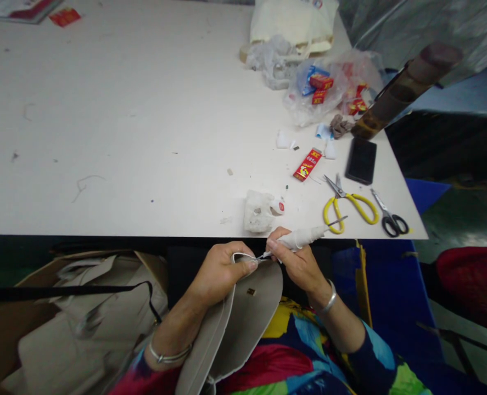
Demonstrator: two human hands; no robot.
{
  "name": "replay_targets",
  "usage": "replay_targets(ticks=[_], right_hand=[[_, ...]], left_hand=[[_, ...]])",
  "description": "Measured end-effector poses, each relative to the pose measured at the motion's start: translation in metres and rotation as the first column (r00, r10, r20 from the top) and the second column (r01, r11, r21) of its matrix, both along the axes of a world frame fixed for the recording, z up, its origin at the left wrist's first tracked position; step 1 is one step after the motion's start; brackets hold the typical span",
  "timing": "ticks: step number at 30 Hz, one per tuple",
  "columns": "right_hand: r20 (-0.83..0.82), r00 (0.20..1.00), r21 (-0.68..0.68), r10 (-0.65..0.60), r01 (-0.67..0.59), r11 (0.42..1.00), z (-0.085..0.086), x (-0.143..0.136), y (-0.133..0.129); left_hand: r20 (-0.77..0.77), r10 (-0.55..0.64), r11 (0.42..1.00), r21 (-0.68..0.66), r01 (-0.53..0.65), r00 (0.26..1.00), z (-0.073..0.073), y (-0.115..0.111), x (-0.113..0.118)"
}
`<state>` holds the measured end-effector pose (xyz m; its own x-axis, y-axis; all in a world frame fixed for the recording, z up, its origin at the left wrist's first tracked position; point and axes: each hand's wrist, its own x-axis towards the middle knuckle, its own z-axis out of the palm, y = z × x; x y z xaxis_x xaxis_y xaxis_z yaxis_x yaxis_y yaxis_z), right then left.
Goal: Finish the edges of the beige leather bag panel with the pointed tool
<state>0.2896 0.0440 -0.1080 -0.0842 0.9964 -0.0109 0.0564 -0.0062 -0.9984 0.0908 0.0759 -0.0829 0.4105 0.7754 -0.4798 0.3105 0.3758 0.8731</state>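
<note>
- The left hand (pixel 222 269) pinches the top rim of a beige flap (pixel 243 312), thumb and fingers closed on it, just below the near edge of the bench (pixel 103 137).
- The right hand (pixel 296 263) is closed around a white-wrapped tool (pixel 298 238), whose thin tip meets the rim of the flap beside the left thumb.
- The flap lies over the person's lap, and one small dark square fitting (pixel 251 291) shows on it.
- One metal bangle sits on each wrist, two in all.
- Two pairs of scissors lie near the right end of the near edge: one with yellow handles (pixel 350 206) and, just beside it, a smaller one with black handles (pixel 389 216).
- One black phone (pixel 361 160) lies by the right edge.
- One red packet (pixel 307 164) lies loose on the bench, left of the phone.
- One clear plastic bag (pixel 334 82) near the far right corner holds several small red boxes and a blue one; their exact count cannot be told.
- One white lump (pixel 259 211) rests at the near edge.
- One cardboard box (pixel 4 323) below the near edge, on the left, holds beige pieces and a black strap.
</note>
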Motion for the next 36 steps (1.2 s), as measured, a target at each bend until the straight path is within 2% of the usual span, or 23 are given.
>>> replay_targets(ticks=[6,10,13,15,19,28,36], right_hand=[[0.029,1.0,-0.04,0.001,0.0,0.999,0.003,-0.002,0.0],[-0.058,0.982,0.003,-0.182,0.182,0.983,-0.001,-0.005,-0.003],[-0.053,0.93,0.085,-0.363,0.366,0.927,-0.002,-0.006,-0.001],[-0.015,0.909,0.136,-0.417,0.415,0.9,-0.003,-0.006,0.001],[0.047,0.919,0.14,-0.39,0.381,0.914,-0.005,-0.005,0.001],[0.098,0.925,0.14,-0.367,0.353,0.925,-0.006,-0.005,0.001],[0.156,0.927,0.219,-0.342,0.305,0.927,-0.005,-0.007,0.004]], left_hand=[[0.039,-0.01,0.998,-0.054,0.012,0.999,-0.007,-0.002,0.005],[0.055,0.053,0.994,-0.102,-0.047,0.997,-0.008,0.002,0.0],[0.057,0.15,0.985,-0.097,-0.144,0.987,-0.007,0.005,-0.007],[0.05,0.2,0.979,-0.056,-0.198,0.978,-0.006,0.006,-0.013],[0.049,0.269,0.963,-0.039,-0.267,0.962,-0.004,0.009,-0.024],[0.091,0.317,0.942,-0.146,-0.302,0.944,-0.004,0.013,-0.029],[0.184,0.365,0.897,-0.331,-0.292,0.913,-0.004,0.018,-0.03]])
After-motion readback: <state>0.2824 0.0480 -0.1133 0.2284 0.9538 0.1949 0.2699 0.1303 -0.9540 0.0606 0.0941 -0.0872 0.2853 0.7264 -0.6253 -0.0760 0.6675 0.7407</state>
